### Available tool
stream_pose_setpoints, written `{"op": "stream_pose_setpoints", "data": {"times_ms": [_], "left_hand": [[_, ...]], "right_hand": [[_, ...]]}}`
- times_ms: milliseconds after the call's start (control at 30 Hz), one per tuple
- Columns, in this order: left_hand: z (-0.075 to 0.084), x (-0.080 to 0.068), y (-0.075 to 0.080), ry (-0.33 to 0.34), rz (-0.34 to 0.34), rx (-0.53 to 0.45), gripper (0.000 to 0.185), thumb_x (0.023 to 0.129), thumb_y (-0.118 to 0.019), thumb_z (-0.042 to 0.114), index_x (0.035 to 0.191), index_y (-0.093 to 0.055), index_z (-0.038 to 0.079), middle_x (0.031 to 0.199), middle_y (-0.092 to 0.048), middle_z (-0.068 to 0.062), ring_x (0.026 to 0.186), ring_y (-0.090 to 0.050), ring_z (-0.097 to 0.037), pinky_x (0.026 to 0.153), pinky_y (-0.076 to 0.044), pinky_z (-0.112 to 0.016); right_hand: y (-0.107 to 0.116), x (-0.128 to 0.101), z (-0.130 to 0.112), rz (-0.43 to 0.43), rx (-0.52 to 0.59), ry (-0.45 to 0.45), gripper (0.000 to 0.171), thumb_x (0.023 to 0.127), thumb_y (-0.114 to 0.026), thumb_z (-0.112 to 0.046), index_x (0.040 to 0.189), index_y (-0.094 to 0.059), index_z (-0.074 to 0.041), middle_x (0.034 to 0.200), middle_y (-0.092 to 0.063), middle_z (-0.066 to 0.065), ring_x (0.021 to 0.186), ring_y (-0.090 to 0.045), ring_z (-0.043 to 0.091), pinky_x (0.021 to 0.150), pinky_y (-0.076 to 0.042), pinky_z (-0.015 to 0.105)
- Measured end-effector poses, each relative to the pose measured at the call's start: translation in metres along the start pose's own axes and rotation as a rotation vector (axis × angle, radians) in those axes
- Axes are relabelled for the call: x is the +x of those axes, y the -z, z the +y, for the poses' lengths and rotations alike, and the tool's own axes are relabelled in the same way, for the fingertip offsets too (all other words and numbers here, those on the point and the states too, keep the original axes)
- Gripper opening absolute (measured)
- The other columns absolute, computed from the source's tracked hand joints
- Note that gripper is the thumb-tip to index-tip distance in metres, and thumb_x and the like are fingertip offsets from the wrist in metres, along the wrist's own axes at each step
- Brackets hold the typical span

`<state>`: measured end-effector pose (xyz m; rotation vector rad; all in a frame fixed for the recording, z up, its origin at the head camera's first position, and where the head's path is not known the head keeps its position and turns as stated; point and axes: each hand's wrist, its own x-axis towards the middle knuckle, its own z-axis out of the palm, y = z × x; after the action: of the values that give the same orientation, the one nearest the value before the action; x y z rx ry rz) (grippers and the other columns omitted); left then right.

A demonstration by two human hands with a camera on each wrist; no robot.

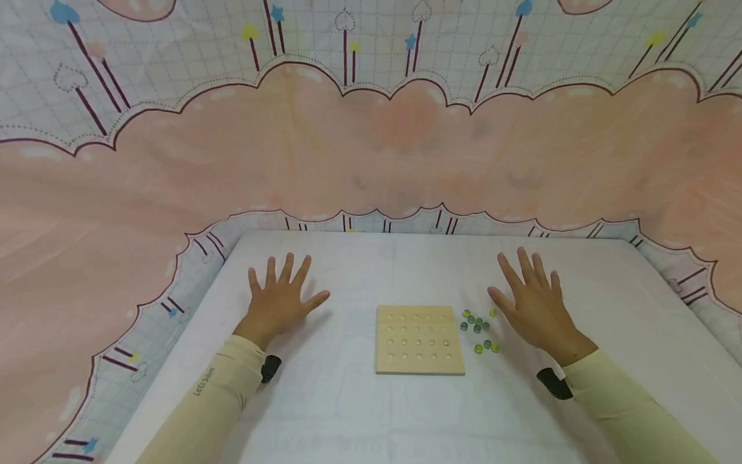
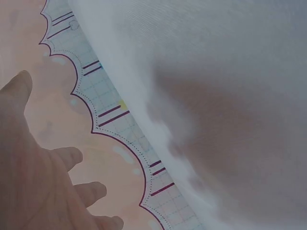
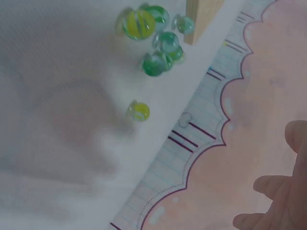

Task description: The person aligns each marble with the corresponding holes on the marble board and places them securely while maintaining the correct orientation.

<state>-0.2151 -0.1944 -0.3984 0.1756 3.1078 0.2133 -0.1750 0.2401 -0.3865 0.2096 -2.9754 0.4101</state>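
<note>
A square wooden board [image 1: 413,330] with rows of small round hollows lies on the white table. Just right of it are several green and yellow glass marbles [image 1: 477,328], loosely scattered; the right wrist view shows the marbles [image 3: 168,42] near the board's edge [image 3: 201,19]. My left hand [image 1: 278,303] is spread wide to the left of the board, holding nothing. To the right of the marbles my right hand [image 1: 536,309] is likewise spread, with nothing in it. Both hands cast shadows on the table and appear raised above it. A yellow marble [image 1: 493,313] is nearest the right hand.
The white table [image 1: 348,419] has its far edge behind both hands. A peach and white patterned cloth [image 1: 371,154] with drawn candles hangs behind the table and shows along its sides. Dark wrist devices [image 1: 554,383] sit under both sleeves' cuffs.
</note>
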Motion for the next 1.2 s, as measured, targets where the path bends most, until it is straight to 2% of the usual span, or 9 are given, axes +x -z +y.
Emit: {"op": "stream_pose_setpoints", "data": {"times_ms": [300,567,667,733,800,900,967,1033,1200], "left_hand": [[0.004,-0.001,0.005,-0.025,0.021,0.008,0.092,0.093,-0.039,0.076,0.162,-0.013,0.022,0.168,-0.007,-0.020,0.152,0.000,-0.052,0.113,0.010,-0.076],[0.008,0.000,0.006,-0.039,-0.005,-0.007,0.092,0.092,-0.035,0.079,0.162,-0.013,0.024,0.169,-0.005,-0.018,0.153,0.002,-0.048,0.116,0.010,-0.073],[0.015,-0.002,0.007,-0.066,-0.003,-0.036,0.087,0.094,-0.036,0.076,0.162,-0.018,0.025,0.168,-0.012,-0.015,0.154,-0.008,-0.044,0.119,0.000,-0.071],[0.023,-0.003,0.007,-0.095,0.012,-0.070,0.081,0.096,-0.040,0.071,0.160,-0.025,0.025,0.166,-0.024,-0.013,0.153,-0.022,-0.040,0.119,-0.016,-0.069],[0.034,-0.004,0.006,-0.136,0.044,-0.115,0.073,0.098,-0.048,0.063,0.157,-0.035,0.023,0.159,-0.039,-0.012,0.145,-0.039,-0.037,0.114,-0.033,-0.064],[0.050,-0.006,0.001,-0.194,0.080,-0.192,0.061,0.097,-0.061,0.050,0.149,-0.049,0.021,0.138,-0.061,-0.009,0.115,-0.065,-0.027,0.092,-0.054,-0.050],[0.059,-0.007,-0.003,-0.220,0.080,-0.230,0.055,0.095,-0.066,0.045,0.144,-0.055,0.021,0.123,-0.067,-0.006,0.092,-0.066,-0.019,0.078,-0.056,-0.040],[0.067,-0.009,-0.006,-0.230,0.046,-0.256,0.053,0.093,-0.069,0.043,0.141,-0.058,0.023,0.112,-0.068,-0.003,0.078,-0.059,-0.013,0.071,-0.052,-0.034],[0.078,-0.013,-0.018,-0.254,-0.093,-0.248,0.058,0.091,-0.071,0.048,0.143,-0.056,0.028,0.108,-0.065,0.003,0.083,-0.058,-0.012,0.078,-0.052,-0.035]], "right_hand": [[-0.007,-0.003,-0.001,-0.017,-0.003,-0.002,0.073,0.103,-0.045,-0.050,0.161,-0.019,-0.013,0.166,-0.004,0.026,0.152,0.000,0.052,0.116,0.000,0.074],[-0.006,-0.004,-0.002,-0.006,0.005,0.007,0.072,0.103,-0.050,-0.043,0.160,-0.021,-0.012,0.166,-0.006,0.026,0.152,-0.002,0.051,0.116,-0.004,0.075],[-0.005,-0.004,-0.005,0.016,0.044,0.003,0.069,0.102,-0.054,-0.039,0.158,-0.027,-0.011,0.165,-0.013,0.027,0.150,-0.010,0.052,0.114,-0.013,0.075],[-0.004,-0.005,-0.006,0.036,0.086,-0.004,0.065,0.101,-0.057,-0.036,0.156,-0.033,-0.009,0.162,-0.022,0.027,0.147,-0.020,0.052,0.112,-0.022,0.074],[-0.003,-0.008,-0.006,0.064,0.137,-0.005,0.058,0.100,-0.061,-0.031,0.150,-0.044,-0.007,0.155,-0.035,0.027,0.140,-0.033,0.050,0.108,-0.032,0.071],[-0.002,-0.011,-0.004,0.099,0.207,0.013,0.044,0.097,-0.066,-0.022,0.137,-0.058,-0.004,0.137,-0.055,0.024,0.122,-0.054,0.043,0.097,-0.048,0.062],[-0.002,-0.012,-0.001,0.116,0.250,0.031,0.035,0.095,-0.069,-0.016,0.127,-0.066,-0.003,0.123,-0.064,0.020,0.106,-0.063,0.036,0.088,-0.055,0.054],[-0.005,-0.013,0.001,0.113,0.274,0.041,0.030,0.093,-0.071,-0.013,0.121,-0.070,-0.003,0.110,-0.069,0.016,0.094,-0.066,0.031,0.079,-0.058,0.046],[-0.016,-0.013,0.009,0.057,0.288,0.026,0.026,0.090,-0.074,-0.012,0.115,-0.073,-0.004,0.095,-0.071,0.009,0.083,-0.064,0.022,0.067,-0.052,0.030]]}}
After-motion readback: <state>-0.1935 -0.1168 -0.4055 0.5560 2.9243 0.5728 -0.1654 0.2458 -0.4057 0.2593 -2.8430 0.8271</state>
